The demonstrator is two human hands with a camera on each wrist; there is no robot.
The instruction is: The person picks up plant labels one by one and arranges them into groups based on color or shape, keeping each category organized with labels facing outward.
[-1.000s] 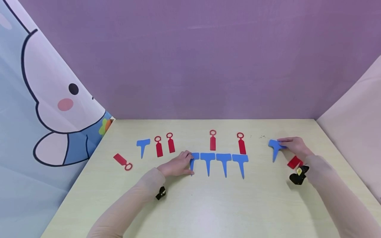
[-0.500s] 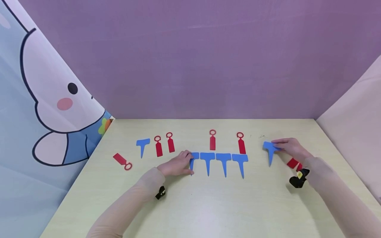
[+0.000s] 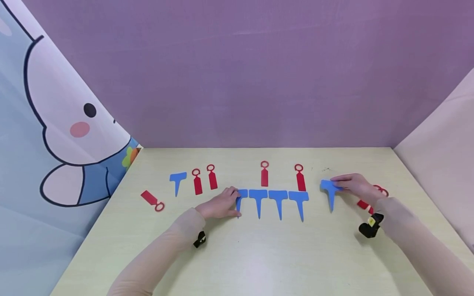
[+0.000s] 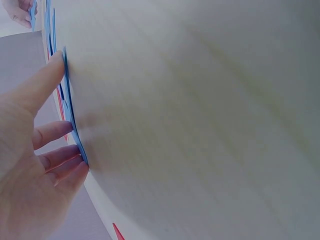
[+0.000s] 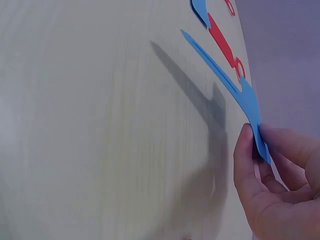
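Row of four flat blue T-shaped plastic stakes (image 3: 274, 201) laid side by side on the pale wooden counter (image 3: 259, 255); fifth blue T-shaped stake (image 3: 328, 190) lifted just right of the row, apparently next to join it. Sixth blue stake (image 3: 177, 181) lying far left, well apart. Right hand (image 3: 355, 187) pinching the lifted stake's crossbar between thumb and fingers, point hanging toward the counter. Left hand (image 3: 220, 204), fingers straight, pressing the row's leftmost stake (image 3: 240, 199). Red ring-topped tags (image 3: 264, 174) behind the row.
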